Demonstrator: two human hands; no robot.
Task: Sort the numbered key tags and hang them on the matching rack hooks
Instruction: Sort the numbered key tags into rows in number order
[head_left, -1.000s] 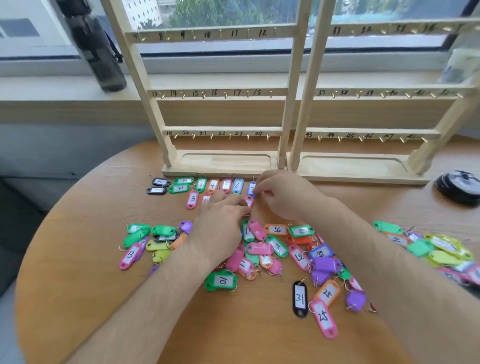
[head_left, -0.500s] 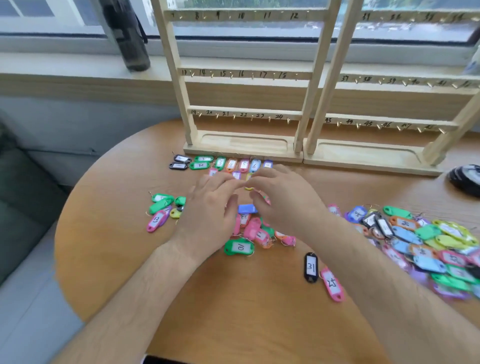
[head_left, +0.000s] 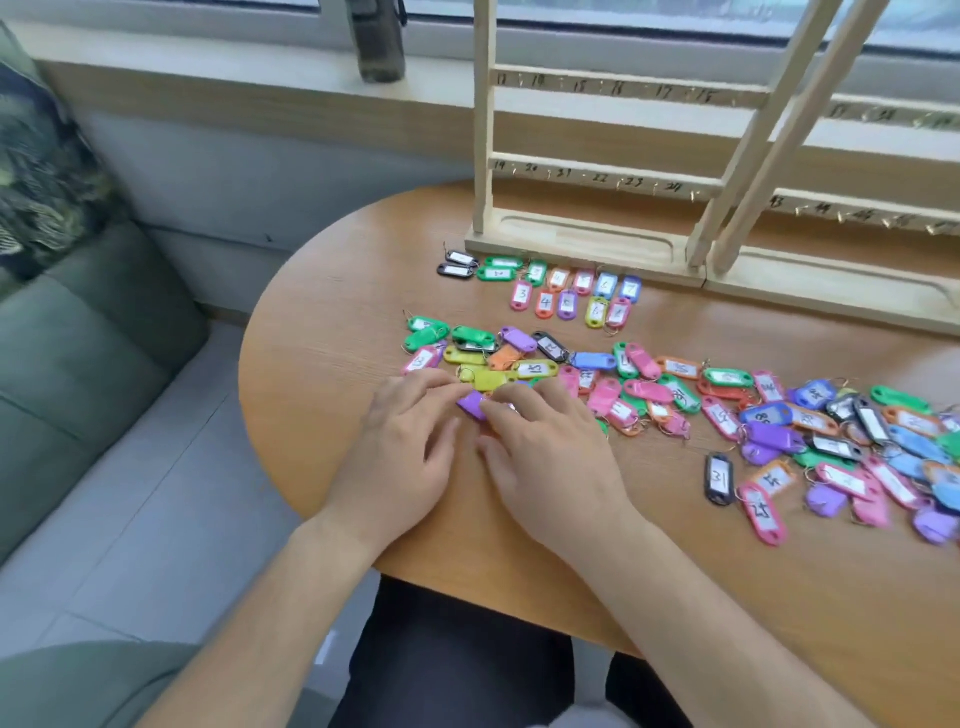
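Many coloured numbered key tags lie on the round wooden table (head_left: 322, 322). A sorted group of low-numbered tags (head_left: 558, 291) sits in two rows before the left wooden rack (head_left: 582, 241); its hooks carry handwritten numbers and hang bare. A second rack (head_left: 831, 291) stands to its right. A loose pile of tags (head_left: 675, 384) spreads from the middle to the right edge. My left hand (head_left: 405, 462) and my right hand (head_left: 550, 457) lie side by side near the table's front left. Their fairly straight fingertips touch a purple tag (head_left: 471, 404) and a yellow tag (head_left: 488, 379).
A dark bottle (head_left: 378, 44) stands on the windowsill behind the table. A grey-green sofa (head_left: 78, 353) with a patterned cushion is at the left, beyond the table's curved edge. A black tag marked 31 (head_left: 719, 478) lies apart at the pile's front.
Both hands have drawn back from the sorted rows near the rack to the left end of the loose pile. The view has swung left and down.
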